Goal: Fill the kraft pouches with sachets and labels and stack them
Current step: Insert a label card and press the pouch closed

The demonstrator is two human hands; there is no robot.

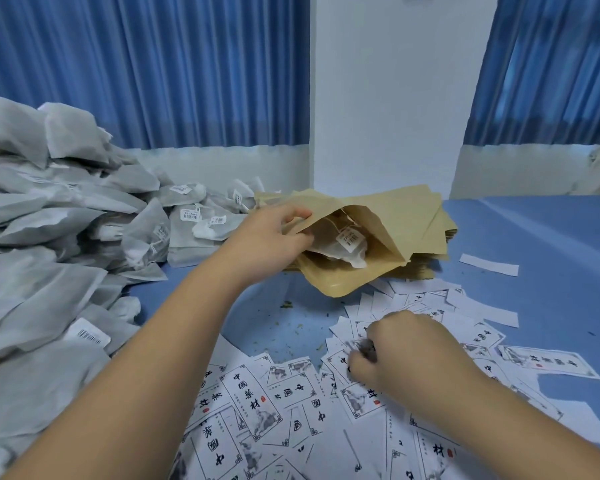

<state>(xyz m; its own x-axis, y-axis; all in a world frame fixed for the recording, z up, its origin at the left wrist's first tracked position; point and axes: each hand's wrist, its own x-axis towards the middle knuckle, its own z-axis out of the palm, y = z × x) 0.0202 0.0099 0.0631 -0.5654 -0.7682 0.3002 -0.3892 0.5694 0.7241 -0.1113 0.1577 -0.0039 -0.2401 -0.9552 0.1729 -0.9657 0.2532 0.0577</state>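
- A blue table (541,237) takes up the lower view. Its left side is buried and its near edge is cut off by the frame.
- A heap of grey-white sachets (49,220) is piled from 8 to 10 o'clock and runs out past the left edge. Barcode stickers (191,216) are seen on a few, but the print is too small to be read.
- Printed labels (257,403) are scattered from 4 to 6 o'clock. They overlap, and many are covered by the forearms or cropped at the bottom edge.
- A stack of pouches (440,220) lies flat just past centre, toward 1 o'clock. It is largely hidden behind the one in front.
- An open pouch (378,216) is propped on that stack with its mouth turned toward the camera.
- The pouch's left rim is gripped by the left hand (267,237), with the fingers curled over the edge.
- The right hand (406,348) is set on the labels at 5 o'clock with its fingers curled under. The fingertips are blurred, so it cannot be told whether a label is pinched.
- A sachet (340,252) with a sticker is seen inside the pouch's mouth, partly covered by the pouch's wall.
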